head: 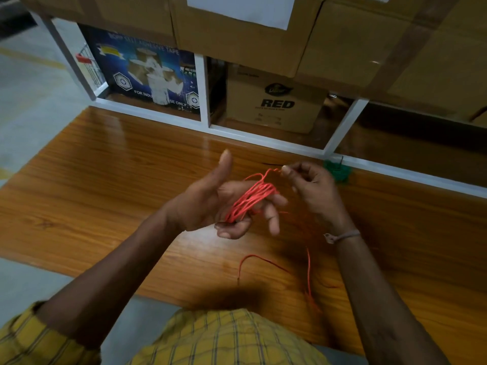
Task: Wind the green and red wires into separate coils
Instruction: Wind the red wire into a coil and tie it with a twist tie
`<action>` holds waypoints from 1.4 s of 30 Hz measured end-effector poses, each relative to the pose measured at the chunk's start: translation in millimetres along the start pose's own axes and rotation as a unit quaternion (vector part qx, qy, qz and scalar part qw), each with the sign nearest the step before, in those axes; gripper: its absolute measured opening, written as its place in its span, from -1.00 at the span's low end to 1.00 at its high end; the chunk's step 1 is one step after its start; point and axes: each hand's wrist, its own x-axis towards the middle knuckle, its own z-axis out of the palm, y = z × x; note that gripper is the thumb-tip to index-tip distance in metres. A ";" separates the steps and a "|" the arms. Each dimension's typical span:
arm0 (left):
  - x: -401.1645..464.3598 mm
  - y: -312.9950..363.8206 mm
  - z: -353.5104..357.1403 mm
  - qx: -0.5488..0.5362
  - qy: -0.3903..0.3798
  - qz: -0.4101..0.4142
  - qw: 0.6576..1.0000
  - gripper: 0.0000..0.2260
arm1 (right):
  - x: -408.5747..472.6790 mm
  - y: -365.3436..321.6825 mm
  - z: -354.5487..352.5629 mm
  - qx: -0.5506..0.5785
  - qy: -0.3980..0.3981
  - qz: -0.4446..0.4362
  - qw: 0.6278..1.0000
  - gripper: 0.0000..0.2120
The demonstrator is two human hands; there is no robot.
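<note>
Several loops of red wire (253,197) are wrapped around the fingers of my left hand (210,204), whose thumb points up. My right hand (313,191) pinches the red wire between thumb and forefinger just right of the loops. The loose tail of the red wire (266,260) trails over the wooden table toward my body, partly blurred. A bundle of green wire (338,171) lies on the table behind my right hand, near the shelf frame, partly hidden by my fingers.
The wooden table (105,167) butts against a white shelf frame (205,101). Cardboard boxes (274,104) and a blue tape carton (147,72) fill the shelves. Grey floor lies to the left.
</note>
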 end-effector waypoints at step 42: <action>-4.0 -34.4 -17.1 0.152 0.132 -0.132 0.971 0.00 | -30.4 -22.7 -69.1 0.338 -0.238 0.053 0.909 -0.59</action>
